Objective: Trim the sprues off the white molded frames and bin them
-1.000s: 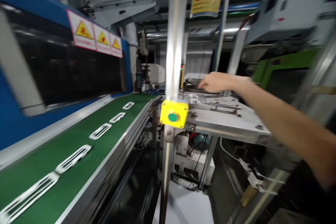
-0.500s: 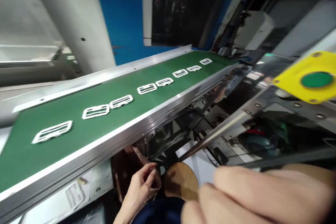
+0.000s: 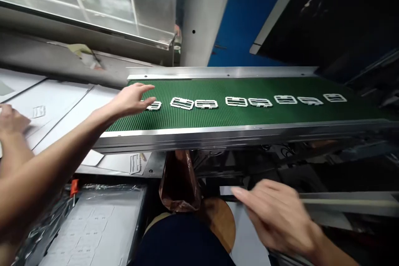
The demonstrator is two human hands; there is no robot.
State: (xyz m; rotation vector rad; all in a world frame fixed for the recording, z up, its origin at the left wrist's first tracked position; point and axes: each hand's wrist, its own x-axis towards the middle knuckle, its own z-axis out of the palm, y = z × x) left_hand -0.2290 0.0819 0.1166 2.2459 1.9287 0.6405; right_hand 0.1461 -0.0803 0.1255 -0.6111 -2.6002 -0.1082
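My left hand [image 3: 132, 99] reaches in over the green conveyor belt [image 3: 249, 108], fingers apart, touching or just beside the nearest white moulded plastic frame [image 3: 153, 106]. Several similar frames lie in a row along the belt, such as one [image 3: 182, 103] close to my left hand. My right hand [image 3: 274, 216] is blurred, low on the right below the belt, and holds nothing visible. It is nearest a long metal bar [image 3: 343, 201]. At far left, another person's hand [image 3: 12, 120] rests on white sheets [image 3: 52, 112].
The belt's steel side rail [image 3: 218, 137] runs in front of me. Below it hang a brown bag [image 3: 179, 183] and a round wooden seat [image 3: 220, 220]. Wrapped white stacks [image 3: 90, 228] lie at lower left. A steel column [image 3: 202, 16] and a blue machine [image 3: 249, 20] stand behind.
My view has swung until the belt lies level. My left hand has risen from below the belt to over it, and my right hand has dropped to the lower right.
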